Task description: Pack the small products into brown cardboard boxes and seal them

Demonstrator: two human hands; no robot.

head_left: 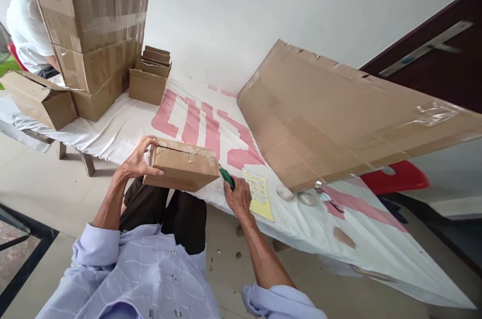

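A small cardboard box (184, 167) rests at the near edge of the cloth-covered table, above my knees. My left hand (140, 161) grips its left end, thumb on the front side and fingers over the top. The box's top seam looks rough and torn towards the right. In my right hand (239, 194) is a green-handled utility knife (227, 178), held just off the box's right end. Whether its tip touches the box I cannot tell. Beside that hand lies a yellow sheet (262, 204) bearing several pale stickers.
Stacked taped cartons (101, 23) stand at the left, with an open box (148, 83) and another carton (41, 98) near them. A large cardboard panel (339, 113) leans at the right. Tape rolls (285, 193) lie below it. A person in a white shirt (28, 28) sits behind the stack.
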